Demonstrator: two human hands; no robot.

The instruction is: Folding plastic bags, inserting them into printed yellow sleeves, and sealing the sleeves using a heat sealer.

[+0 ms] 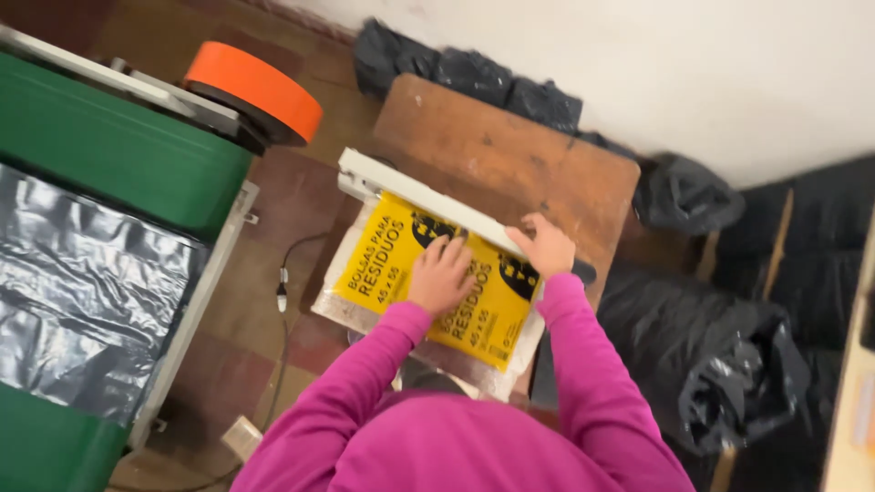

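Packaged bags, a clear plastic pack with a yellow printed label (pixel 428 278), lie flat on a small brown wooden surface (pixel 510 155) with their top edge under the white bar of a heat sealer (pixel 419 196); the left hand (pixel 440 273) presses flat on the label with fingers spread and gripping nothing, and the right hand (pixel 545 246) rests open-fingered against the bar's near end. Keeping the pack smooth and square to the bar looks like the thing to mind. Black filled bags (pixel 720 374) crowd the right, a green machine (pixel 109 155) with an orange tape roll (pixel 260 91) stands left, and a cable (pixel 284 282) trails on the floor.

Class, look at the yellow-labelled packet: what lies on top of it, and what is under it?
On the yellow-labelled packet rest the left hand and a white bar; the right hand presses that bar. What lies under the packet is covered.
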